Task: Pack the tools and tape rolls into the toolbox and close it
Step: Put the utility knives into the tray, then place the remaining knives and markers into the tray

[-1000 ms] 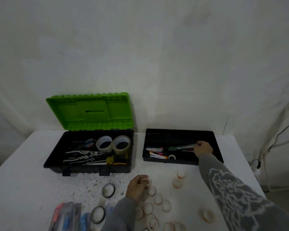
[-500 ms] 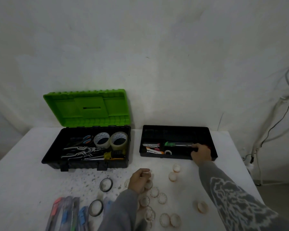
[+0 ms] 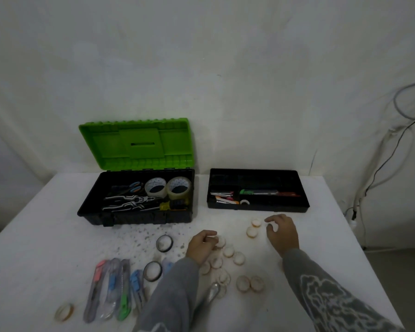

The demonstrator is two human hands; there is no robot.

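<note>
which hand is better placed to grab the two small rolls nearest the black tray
Right. The right hand is open, empty and just beside those two small rolls; the left hand is farther away, curled among the other rolls.

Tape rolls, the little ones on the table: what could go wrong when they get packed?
The small tape rolls lie scattered between both sleeves, so a sleeve could knock some away as the right hand reaches. The two big tape rolls stand on edge in the toolbox. The black tray may then not sit flat on top, and the green lid might not close.
</note>
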